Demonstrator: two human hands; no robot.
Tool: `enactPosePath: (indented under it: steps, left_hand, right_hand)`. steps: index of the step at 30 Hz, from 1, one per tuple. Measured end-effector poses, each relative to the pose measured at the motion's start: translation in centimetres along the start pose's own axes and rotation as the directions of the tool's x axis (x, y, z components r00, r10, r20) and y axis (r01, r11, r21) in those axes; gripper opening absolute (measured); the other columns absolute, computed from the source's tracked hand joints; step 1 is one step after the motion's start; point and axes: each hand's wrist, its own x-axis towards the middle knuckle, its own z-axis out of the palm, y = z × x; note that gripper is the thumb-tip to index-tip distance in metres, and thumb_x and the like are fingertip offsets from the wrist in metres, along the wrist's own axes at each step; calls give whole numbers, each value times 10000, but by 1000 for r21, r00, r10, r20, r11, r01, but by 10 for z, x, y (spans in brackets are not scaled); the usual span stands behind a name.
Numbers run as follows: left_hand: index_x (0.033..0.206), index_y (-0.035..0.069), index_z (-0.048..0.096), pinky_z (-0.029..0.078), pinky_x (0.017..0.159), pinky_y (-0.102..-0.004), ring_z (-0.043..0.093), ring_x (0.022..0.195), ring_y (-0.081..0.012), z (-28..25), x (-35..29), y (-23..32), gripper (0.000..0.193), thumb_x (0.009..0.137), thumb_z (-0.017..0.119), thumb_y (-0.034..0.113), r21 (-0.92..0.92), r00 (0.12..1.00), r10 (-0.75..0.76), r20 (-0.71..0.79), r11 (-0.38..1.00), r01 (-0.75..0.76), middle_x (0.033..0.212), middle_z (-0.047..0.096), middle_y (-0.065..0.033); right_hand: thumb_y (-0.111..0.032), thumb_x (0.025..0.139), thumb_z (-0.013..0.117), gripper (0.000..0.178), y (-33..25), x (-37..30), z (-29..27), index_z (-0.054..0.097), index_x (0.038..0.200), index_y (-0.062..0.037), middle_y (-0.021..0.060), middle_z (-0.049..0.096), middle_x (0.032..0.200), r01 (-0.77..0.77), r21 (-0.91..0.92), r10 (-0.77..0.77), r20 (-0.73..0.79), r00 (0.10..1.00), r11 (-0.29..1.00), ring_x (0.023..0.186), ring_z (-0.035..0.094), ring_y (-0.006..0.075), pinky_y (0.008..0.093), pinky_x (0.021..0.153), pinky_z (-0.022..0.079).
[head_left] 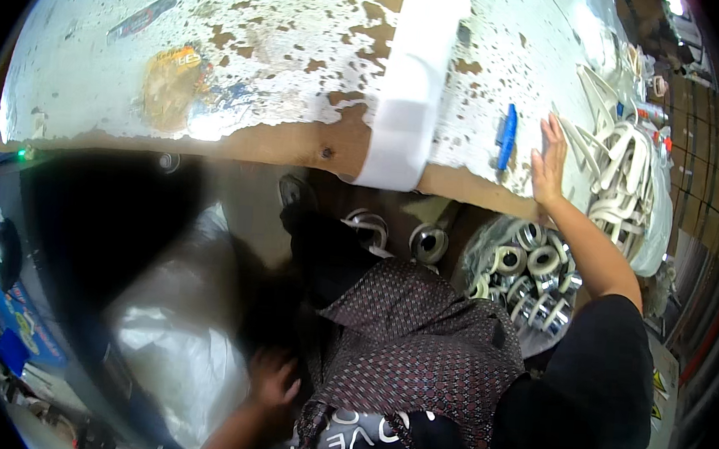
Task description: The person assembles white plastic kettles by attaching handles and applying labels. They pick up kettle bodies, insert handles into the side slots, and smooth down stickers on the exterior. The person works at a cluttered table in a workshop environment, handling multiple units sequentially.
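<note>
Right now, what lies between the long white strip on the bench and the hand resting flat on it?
In the head view, a blue marker lies on the worn tabletop, between the white strip and the right hand.

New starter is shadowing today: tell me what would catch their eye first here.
The worn workbench with flaking white paint fills the top, a long white strip lying across it. The right hand rests flat at its right end beside a blue marker. Below, a bag of shiny rollers.
</note>
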Motion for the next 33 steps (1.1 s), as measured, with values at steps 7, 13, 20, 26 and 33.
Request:
enactPosePath:
  steps: [7,13,20,26,33]
  left_hand:
    - [1093,52,616,353,1048,-534,495,1181,-379,-4,73,56,441,763,640,342,-147,983,131,126,983,-112,1234,559,-164]
    - [907,64,651,513,728,-434,628,849,-337,19,102,62,148,826,651,188,221,969,-135,209,971,88,878,625,-113]
    - [812,14,621,481,618,-374,595,678,-341,-120,285,212,70,776,637,-44,-24,919,300,-257,948,-316,753,599,-150]
    - [1036,-9,629,448,940,-396,583,1076,-354,-140,486,325,160,885,582,13,-82,868,356,-346,910,-406,1122,626,-189]
    - [1396,3,414,186,1131,-568,288,1381,-433,-48,674,328,589,900,591,265,295,815,217,-537,954,-60,1473,350,-252]
  right_hand:
    - [-176,758,656,710,11,-16,8,387,1410,-87,195,316,1483,-70,-33,70,1,998,997,1355,311,394,492,1123,264]
    - [-207,772,666,677,3,-6,3,414,1397,-139,171,376,1450,-49,96,61,-132,989,994,1314,374,396,516,1100,296]
    - [-407,877,592,634,-4,-8,1,374,1438,-210,101,255,1544,-173,179,181,-28,983,968,1402,258,298,479,1158,193]
    - [-410,865,610,616,5,-12,-3,408,1404,-193,96,287,1535,-181,222,196,-48,979,958,1404,271,286,474,1149,212]
    - [-374,772,674,681,6,-16,-13,492,1350,-65,153,383,1476,-132,452,212,-131,968,882,1383,322,329,491,1134,248]
